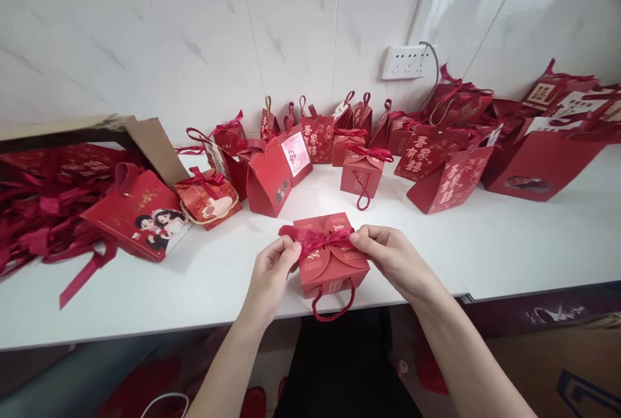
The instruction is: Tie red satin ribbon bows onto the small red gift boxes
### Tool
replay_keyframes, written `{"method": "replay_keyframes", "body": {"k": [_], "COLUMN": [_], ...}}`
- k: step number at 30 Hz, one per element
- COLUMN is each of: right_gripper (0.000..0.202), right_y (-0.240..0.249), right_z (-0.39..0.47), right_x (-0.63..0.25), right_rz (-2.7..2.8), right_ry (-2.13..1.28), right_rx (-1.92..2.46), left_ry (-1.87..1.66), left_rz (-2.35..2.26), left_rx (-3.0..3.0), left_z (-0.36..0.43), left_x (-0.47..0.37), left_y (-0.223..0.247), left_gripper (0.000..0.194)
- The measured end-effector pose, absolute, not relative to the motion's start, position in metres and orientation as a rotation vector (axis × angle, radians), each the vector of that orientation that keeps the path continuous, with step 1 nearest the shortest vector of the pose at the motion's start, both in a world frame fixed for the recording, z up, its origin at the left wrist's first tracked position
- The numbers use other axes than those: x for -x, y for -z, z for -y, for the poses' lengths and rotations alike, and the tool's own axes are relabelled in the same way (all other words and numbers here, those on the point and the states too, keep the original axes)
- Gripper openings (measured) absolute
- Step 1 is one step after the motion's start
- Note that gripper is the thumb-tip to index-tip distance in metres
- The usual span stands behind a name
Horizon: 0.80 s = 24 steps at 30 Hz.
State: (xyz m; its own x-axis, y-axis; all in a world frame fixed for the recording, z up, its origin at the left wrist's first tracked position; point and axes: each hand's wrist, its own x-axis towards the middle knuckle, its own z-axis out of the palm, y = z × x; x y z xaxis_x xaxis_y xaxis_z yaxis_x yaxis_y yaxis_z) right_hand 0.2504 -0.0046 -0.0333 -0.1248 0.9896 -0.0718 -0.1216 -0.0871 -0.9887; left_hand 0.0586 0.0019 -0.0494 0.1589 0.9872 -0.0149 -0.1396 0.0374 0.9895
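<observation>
A red gift box (334, 269) with petal-like top flaps and a twisted rope handle sits at the front edge of the white table. Across its top runs a dark red ribbon (324, 239), tied in a bow at the middle. My left hand (272, 269) pinches the ribbon's left side between thumb and fingers. On the other side, my right hand (388, 253) pinches the right side of the same ribbon. The rope handle (334, 314) hangs over the table edge toward me.
Several red gift boxes (361, 175) stand in rows behind on the white table (533, 243). At the left, a cardboard box (155, 146) lies near a heap of loose ribbons (43, 224). A power strip (408, 62) with a grey cable is on the tiled wall.
</observation>
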Motion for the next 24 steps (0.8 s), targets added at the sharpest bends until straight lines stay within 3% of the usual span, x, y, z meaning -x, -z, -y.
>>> {"method": "replay_keyframes", "body": {"k": [6, 24], "right_gripper": [0.042, 0.045], "right_y": [0.034, 0.051], "right_z": [-0.002, -0.005], "right_x": [-0.26, -0.27], "right_rz": [1.033, 0.842], "right_ry": [-1.632, -1.789], "right_rx": [1.045, 0.985], "left_ry": [-1.045, -1.055], "left_rz": [-0.964, -1.019], "left_rx": [-1.168, -1.112], "left_z": [-0.008, 0.002], "left_x": [-0.054, -0.052], "left_y": [0.05, 0.052], "left_gripper": [0.037, 0.036]}}
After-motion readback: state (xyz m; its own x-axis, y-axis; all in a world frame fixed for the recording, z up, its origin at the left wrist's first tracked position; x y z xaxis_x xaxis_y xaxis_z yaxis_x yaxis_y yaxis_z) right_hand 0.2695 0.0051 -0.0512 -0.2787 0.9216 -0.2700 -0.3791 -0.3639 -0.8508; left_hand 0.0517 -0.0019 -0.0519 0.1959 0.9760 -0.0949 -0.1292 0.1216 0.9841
